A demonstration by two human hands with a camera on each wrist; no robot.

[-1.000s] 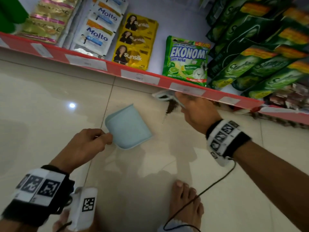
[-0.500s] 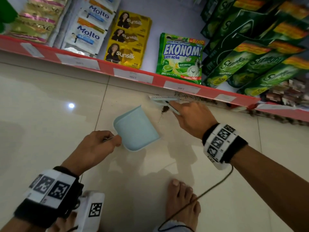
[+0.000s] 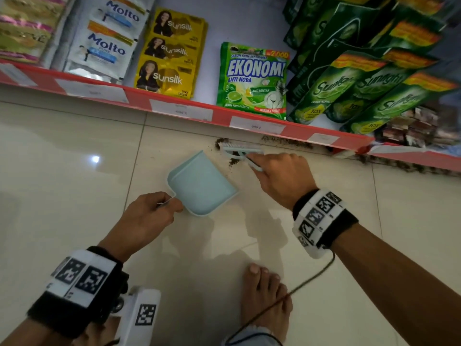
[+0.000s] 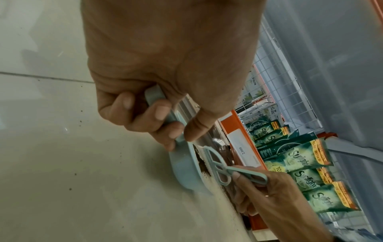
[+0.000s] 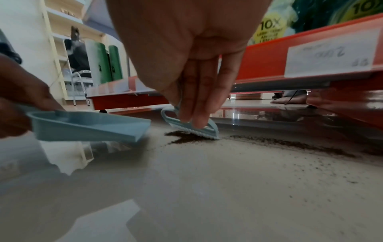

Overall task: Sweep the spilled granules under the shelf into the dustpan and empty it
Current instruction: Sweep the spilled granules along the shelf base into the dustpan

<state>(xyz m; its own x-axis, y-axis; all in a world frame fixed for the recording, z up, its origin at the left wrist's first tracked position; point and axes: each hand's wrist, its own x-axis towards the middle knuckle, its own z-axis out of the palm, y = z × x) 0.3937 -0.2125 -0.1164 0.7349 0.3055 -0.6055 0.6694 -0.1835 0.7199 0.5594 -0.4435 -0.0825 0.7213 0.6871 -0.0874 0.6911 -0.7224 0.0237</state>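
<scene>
My left hand point(image 3: 169, 203) grips the handle of a light blue dustpan point(image 3: 202, 183), which is tilted with its lip toward the shelf point(image 3: 294, 127). My right hand point(image 3: 257, 161) holds a small light blue brush point(image 3: 239, 149) by its looped handle. The brush's bristles sit on the floor at the shelf's base. A small dark pile of granules point(image 5: 182, 137) lies at the brush point(image 5: 194, 129), a short way from the dustpan's lip point(image 5: 143, 132). More granules point(image 5: 290, 144) trail rightward under the shelf. The left wrist view shows the brush point(image 4: 217, 165) beside the dustpan point(image 4: 186, 170).
The red-edged bottom shelf carries detergent and shampoo packs point(image 3: 252, 78) just above the brush. My bare foot point(image 3: 264, 295) stands on the glossy tile floor point(image 3: 74, 183) behind the dustpan, with a cable point(image 3: 309, 278) hanging from my right wrist. Scattered specks dot the tiles.
The brush has stayed at the shelf's base, and both it and the dustpan have edged slightly right along the shelf. The pile beside the brush looks smaller than a second ago.
</scene>
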